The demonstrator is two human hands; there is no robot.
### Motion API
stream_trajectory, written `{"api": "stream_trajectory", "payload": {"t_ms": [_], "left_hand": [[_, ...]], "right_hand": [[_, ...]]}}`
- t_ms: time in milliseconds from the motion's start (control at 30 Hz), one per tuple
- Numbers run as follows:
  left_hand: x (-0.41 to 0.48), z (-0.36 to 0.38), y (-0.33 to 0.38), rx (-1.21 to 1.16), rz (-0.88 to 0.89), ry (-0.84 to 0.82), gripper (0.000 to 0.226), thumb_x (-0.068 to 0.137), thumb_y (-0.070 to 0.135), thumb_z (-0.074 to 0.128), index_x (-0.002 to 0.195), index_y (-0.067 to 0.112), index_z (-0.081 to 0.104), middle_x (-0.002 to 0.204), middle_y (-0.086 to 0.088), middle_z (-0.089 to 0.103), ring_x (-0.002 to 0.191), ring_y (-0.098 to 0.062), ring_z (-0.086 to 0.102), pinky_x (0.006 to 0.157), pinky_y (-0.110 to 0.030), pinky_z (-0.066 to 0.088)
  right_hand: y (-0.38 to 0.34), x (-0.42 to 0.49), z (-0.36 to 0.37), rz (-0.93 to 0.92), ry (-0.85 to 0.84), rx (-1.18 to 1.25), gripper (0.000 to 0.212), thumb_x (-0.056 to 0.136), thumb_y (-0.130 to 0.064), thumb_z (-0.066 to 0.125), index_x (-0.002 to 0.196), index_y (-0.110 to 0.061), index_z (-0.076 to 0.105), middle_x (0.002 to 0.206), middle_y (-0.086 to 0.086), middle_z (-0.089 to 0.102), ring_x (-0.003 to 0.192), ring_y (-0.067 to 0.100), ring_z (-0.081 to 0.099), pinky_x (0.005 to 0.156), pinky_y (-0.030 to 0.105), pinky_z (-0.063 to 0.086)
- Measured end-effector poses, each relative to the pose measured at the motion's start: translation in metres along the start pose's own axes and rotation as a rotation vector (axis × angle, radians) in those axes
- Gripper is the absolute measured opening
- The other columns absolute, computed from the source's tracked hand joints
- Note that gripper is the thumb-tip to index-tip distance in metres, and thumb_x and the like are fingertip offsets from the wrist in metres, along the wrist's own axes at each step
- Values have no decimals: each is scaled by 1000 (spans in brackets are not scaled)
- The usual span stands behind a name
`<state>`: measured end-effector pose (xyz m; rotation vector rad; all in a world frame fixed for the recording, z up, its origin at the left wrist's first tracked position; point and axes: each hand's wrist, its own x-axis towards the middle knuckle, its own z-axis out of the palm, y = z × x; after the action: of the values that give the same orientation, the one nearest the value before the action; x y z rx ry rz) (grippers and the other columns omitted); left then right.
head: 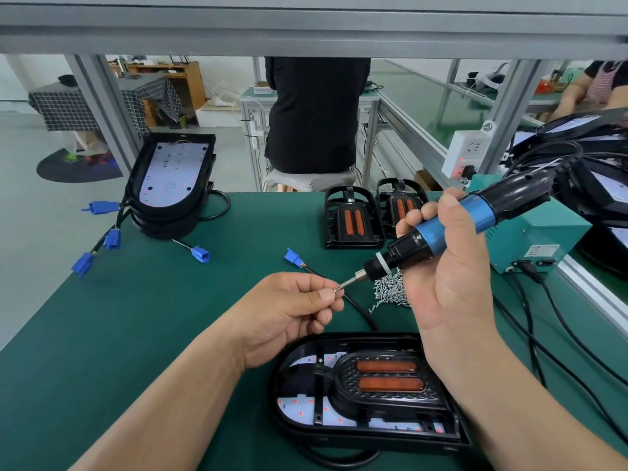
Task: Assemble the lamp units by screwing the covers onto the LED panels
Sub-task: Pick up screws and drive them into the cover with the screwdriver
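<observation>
The table mat (136, 334) is a matt, dark green sheet, and the frame (306, 32) is dull grey brushed metal. The cover (345, 377) is black plastic, smooth and glossy along its rim but moulded into a fine honeycomb texture around the ribbed, translucent orange reflectors (387, 366), while the LED panel (299, 407) beneath shows a flat matt white face. The screwdriver (479, 210) has a satin blue metallic sleeve between black plastic sections; its bit (350, 283), the screw (336, 289) at its tip and the loose screws (390, 290) are bright bare metal, and the power box (540, 229) wears smooth teal paint.
</observation>
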<state>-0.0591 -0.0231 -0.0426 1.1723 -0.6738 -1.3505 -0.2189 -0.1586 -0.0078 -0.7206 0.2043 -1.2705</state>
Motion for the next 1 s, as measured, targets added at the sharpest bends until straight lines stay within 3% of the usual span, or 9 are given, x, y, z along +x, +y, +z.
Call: {"api": "stream_trajectory", "payload": {"t_ms": [233, 500, 700, 1000], "left_hand": [[0, 1, -1, 47, 23, 41, 7, 94, 3, 72, 98, 5, 77, 89, -12, 73, 64, -10, 63, 59, -19, 55], [3, -1, -7, 385, 175, 122, 9, 98, 5, 71, 96, 9, 78, 82, -6, 75, 64, -11, 61, 59, -20, 51], [1, -4, -6, 444, 192, 52, 9, 88, 24, 74, 92, 22, 82, 85, -5, 76, 66, -12, 59, 64, -23, 50], [3, -7, -10, 494, 223, 11, 12, 91, 28, 72, 97, 24, 81, 84, -2, 75, 65, -10, 57, 65, -22, 48]], "right_hand": [[-1, 2, -1, 5, -28, -32, 17, 103, -12, 64, 117, -19, 55, 88, 0, 58, 80, 17, 60, 88, 34, 52], [-4, -2, 2, 18, -32, -89, 29, 91, -31, 78, 111, -23, 58, 91, -2, 58, 84, 16, 61, 88, 34, 50], [-6, -5, 5, 8, -103, -101, 29, 99, -14, 67, 124, -19, 51, 92, 1, 54, 84, 19, 58, 86, 35, 50], [-4, -5, 1, 43, -48, -45, 24, 104, -9, 59, 124, -19, 53, 88, -1, 56, 81, 16, 59, 86, 33, 49]]}}
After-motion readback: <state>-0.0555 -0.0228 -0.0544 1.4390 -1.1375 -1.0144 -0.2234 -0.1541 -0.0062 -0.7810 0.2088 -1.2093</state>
